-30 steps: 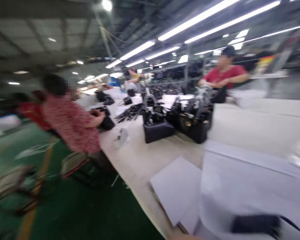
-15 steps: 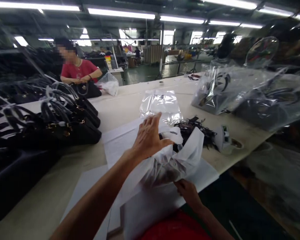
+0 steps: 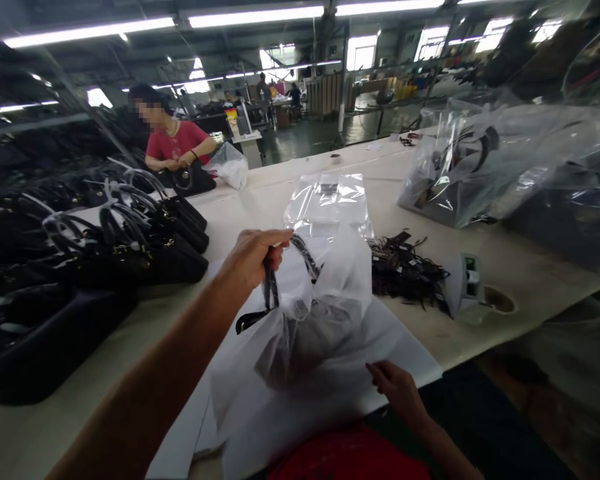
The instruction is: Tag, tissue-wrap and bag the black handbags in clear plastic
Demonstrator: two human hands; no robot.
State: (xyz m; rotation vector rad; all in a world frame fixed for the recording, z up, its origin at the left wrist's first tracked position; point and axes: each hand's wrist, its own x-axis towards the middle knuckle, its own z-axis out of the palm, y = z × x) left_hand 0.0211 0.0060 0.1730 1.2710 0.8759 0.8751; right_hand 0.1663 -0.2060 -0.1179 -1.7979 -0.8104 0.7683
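My left hand (image 3: pixel 260 257) is closed around the dark, film-wrapped handle of a handbag (image 3: pixel 253 322), holding it up above the body. White tissue paper (image 3: pixel 343 267) covers most of the bag, which shows dark through it. One black end with a bit of gold metal sticks out at the left. Low on the right, my right hand (image 3: pixel 395 390) is over the white sheets with its fingers curled together, near the bag's near right side. Whether those fingers pinch a paper edge is hidden. A stack of clear plastic bags (image 3: pixel 330 200) lies just beyond the handbag.
Black handbags (image 3: pixel 165 243) stand in rows at the left. Dark tags with strings (image 3: pixel 410 270) and a white dispenser-like object (image 3: pixel 464 287) lie at the right. Bags in clear plastic (image 3: pixel 455 173) stand behind them. Across the table, a person in red (image 3: pixel 180 143) handles a black bag.
My left hand has gone from spread open above the bag to closed on its handle, which is now raised. The right hand has shifted slightly in view. The view has tilted and turned.
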